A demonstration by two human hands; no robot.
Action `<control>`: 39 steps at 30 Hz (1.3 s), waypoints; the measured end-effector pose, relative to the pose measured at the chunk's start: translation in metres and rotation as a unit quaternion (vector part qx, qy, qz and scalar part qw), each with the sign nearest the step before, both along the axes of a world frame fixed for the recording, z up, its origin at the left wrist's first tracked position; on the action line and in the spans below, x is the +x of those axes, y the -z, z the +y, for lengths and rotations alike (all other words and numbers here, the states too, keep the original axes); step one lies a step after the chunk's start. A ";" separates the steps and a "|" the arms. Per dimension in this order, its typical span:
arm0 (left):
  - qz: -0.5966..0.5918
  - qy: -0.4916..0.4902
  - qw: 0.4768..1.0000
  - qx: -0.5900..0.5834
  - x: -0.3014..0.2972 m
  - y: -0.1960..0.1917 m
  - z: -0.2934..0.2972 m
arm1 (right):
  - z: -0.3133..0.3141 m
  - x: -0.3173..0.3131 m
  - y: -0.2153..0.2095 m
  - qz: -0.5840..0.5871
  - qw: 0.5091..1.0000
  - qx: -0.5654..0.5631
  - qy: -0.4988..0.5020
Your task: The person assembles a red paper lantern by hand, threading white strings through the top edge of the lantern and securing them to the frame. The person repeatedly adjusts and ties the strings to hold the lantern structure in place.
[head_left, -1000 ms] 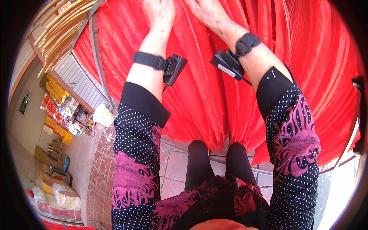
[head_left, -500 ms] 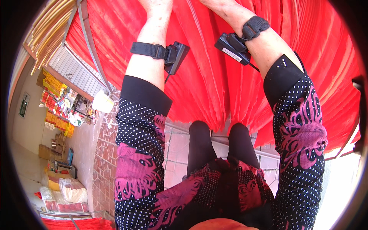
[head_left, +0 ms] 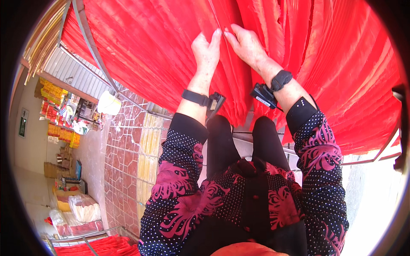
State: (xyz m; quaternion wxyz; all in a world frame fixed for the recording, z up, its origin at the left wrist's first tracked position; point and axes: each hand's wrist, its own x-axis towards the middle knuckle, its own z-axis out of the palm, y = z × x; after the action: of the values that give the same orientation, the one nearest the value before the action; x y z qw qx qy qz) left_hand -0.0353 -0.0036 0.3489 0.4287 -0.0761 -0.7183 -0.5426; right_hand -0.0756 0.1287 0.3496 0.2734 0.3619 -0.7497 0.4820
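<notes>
Many thin red sheets (head_left: 171, 64), cloth or paper, hang close together in long folds in front of me. My left hand (head_left: 207, 51) is closed at the edge of one sheet, its thumb upright against the red surface and its other fingers curled. Close beside it, my right hand (head_left: 247, 46) pinches the same edge with thumb and forefinger. The fingertips of both hands nearly meet at a narrow fold. A black strap with a small device sits on each wrist.
A grey metal bar (head_left: 92, 42) runs along the rack at left, with bundled bamboo poles (head_left: 45, 36) beyond it. A white bucket (head_left: 109, 103) stands on the tiled floor (head_left: 124, 149). Bagged goods (head_left: 83, 208) lie farther left. More red sheets (head_left: 100, 247) hang on a frame at lower left.
Both hands have come down from beyond the upper edge toward my body and drawn together at one sheet's edge. My view has shifted slightly, and the hanging sheets have swayed.
</notes>
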 end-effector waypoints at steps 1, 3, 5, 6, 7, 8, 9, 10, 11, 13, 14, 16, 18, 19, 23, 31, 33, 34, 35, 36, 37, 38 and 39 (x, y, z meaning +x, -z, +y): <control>-0.006 0.018 1.000 0.024 -0.001 0.005 0.000 | 0.000 0.003 0.007 -0.019 1.000 -0.005 -0.007; -0.027 0.042 0.996 0.070 -0.002 0.017 0.002 | 0.001 0.003 0.018 -0.066 0.998 -0.002 0.001; -0.042 0.049 0.994 0.092 -0.003 0.023 0.000 | 0.001 0.002 0.027 -0.063 0.998 -0.026 0.007; -0.052 0.051 0.992 0.103 -0.002 0.026 -0.001 | 0.001 0.002 0.031 -0.064 0.997 -0.036 0.011; -0.062 0.053 0.990 0.113 -0.002 0.028 -0.002 | 0.001 0.000 0.034 -0.070 0.997 -0.043 0.008; -0.064 0.052 0.989 0.122 -0.002 0.029 -0.003 | 0.001 -0.002 0.035 -0.074 0.996 -0.049 0.005; -0.066 0.052 0.988 0.130 0.000 0.031 -0.004 | 0.000 -0.003 0.037 -0.086 0.995 -0.056 0.004; -0.074 0.047 0.986 0.140 0.000 0.033 -0.004 | 0.002 -0.005 0.039 -0.096 0.994 -0.052 0.006; -0.063 0.060 0.984 0.153 0.001 0.034 -0.004 | 0.003 -0.005 0.040 -0.084 0.995 -0.047 0.010; -0.060 0.075 0.978 0.185 -0.002 0.037 -0.005 | 0.004 -0.007 0.041 -0.087 0.995 -0.045 0.020; -0.049 0.078 0.981 0.168 -0.002 0.040 -0.005 | 0.005 -0.006 0.042 -0.086 0.995 -0.040 0.017; -0.034 0.082 0.987 0.136 -0.002 0.047 -0.006 | 0.010 -0.004 0.045 -0.096 0.995 -0.038 0.007; -0.080 0.060 0.988 0.115 -0.004 0.057 -0.010 | 0.011 -0.002 0.049 -0.101 0.994 -0.036 0.013; -0.106 0.047 0.988 0.102 -0.005 0.062 -0.011 | 0.012 -0.001 0.051 -0.104 0.994 -0.041 0.014; -0.112 0.058 0.984 0.128 -0.010 0.089 -0.010 | 0.016 -0.002 0.064 -0.131 0.991 0.011 0.027; -0.188 0.062 0.966 0.167 0.014 0.137 0.002 | 0.024 0.006 0.102 -0.207 0.976 0.050 0.033; -0.194 0.061 0.963 0.177 0.015 0.146 0.005 | 0.030 0.005 0.109 -0.220 0.974 0.044 0.028; -0.190 0.060 0.965 0.169 0.014 0.148 0.004 | 0.030 0.005 0.112 -0.219 0.974 0.029 0.046; -0.195 0.060 0.965 0.165 0.015 0.150 0.003 | 0.031 0.007 0.116 -0.208 0.976 0.028 0.061; -0.216 0.054 0.960 0.169 0.015 0.153 0.003 | 0.032 0.006 0.120 -0.189 0.979 0.023 0.072; -0.194 0.043 0.968 0.156 0.015 0.152 0.004 | 0.035 0.006 0.121 -0.167 0.982 0.019 0.084; -0.193 0.025 0.969 0.150 0.013 0.154 0.004 | 0.037 0.005 0.125 -0.176 0.982 -0.006 0.065; -0.197 0.002 0.969 0.146 0.015 0.155 0.005 | 0.039 0.007 0.128 -0.182 0.980 0.013 0.077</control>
State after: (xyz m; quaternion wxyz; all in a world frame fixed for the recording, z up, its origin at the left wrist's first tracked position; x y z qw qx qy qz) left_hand -0.0205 0.0017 0.1940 0.2838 0.0944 -0.7015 -0.6469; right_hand -0.0686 0.1674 0.2216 0.1645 0.2129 -0.8186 0.5075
